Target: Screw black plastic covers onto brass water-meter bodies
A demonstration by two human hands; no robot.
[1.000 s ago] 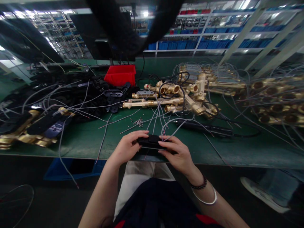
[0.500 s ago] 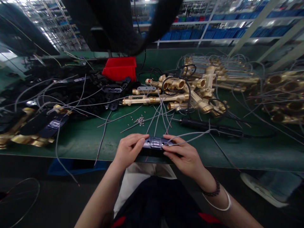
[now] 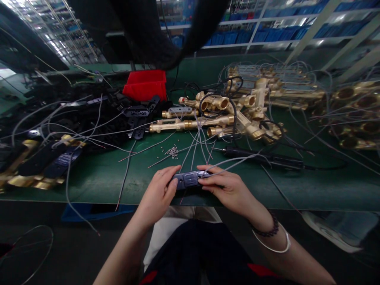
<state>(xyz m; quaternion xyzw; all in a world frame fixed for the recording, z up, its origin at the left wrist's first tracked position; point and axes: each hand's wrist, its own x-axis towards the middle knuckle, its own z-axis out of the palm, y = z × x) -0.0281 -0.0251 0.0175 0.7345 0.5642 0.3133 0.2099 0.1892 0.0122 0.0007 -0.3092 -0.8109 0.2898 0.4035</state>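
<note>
**Dark bar held two-handed near bench edge, long axis roughly 9-to-3**

Clock is centred on the bar, 12 pointing away from the wearer. The dark bar is held over the near edge of the green bench; whether it is rested or lifted can't be told. Long axis is run crosswise, slightly skewed: right end is pointed between 2 and 3, left end between 8 and 9. Broad face is turned up, with a raised rectangular block shown mid-length.

Left end is pinched between thumb and fingers of the left hand, thumb laid on the upper face. Right end is pinched by thumb and fingertips of the right hand. A grey cable is led over the right fingers toward 2–3; its entry into the bar is covered.

Loose small screws are scattered close by at 11. A black pen-shaped tool is laid at 2–3, thin tip aimed near 9. Brass bodies are piled from 12 to 1. The red bin is placed at 11, farther back. Black-and-brass assemblies are set at 9, well apart from the bar.
</note>
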